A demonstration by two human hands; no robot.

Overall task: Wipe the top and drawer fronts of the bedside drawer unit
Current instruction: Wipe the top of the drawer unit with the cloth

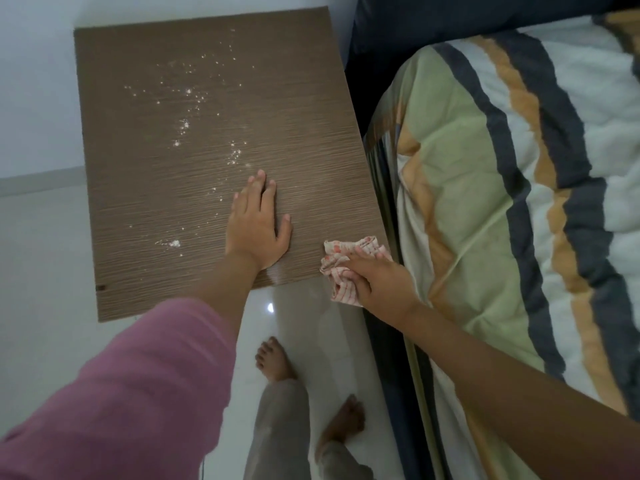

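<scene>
- The brown wood-grain top of the bedside drawer unit is lying straight below the camera, sprinkled with white powdery specks across its middle and far part; the drawer fronts are not showing from this angle.
- The left hand is resting flat on the near part of the top, fingers straight and slightly spread, gripping nothing.
- The right hand is clutching a crumpled white cloth with red checks at the near right corner of the top, its fingers curled round the fabric.
- Risk, as I judge it: the cloth is starting at the corner beside the bed, so a sweep toward that side could be pushing specks off the edge onto the striped green, white, orange and grey quilt — or down into the dark gap.
- A sweep toward the near edge could be dropping them onto the glossy white floor tiles, near the bare feet.
- The flat left hand is sitting in the wiping path, just beside some specks, and may be smearing them.
- Open room: the top is carrying nothing but specks; its left edge is overlooking floor, its far edge is meeting the pale wall, its right edge is running close along the bed.
</scene>
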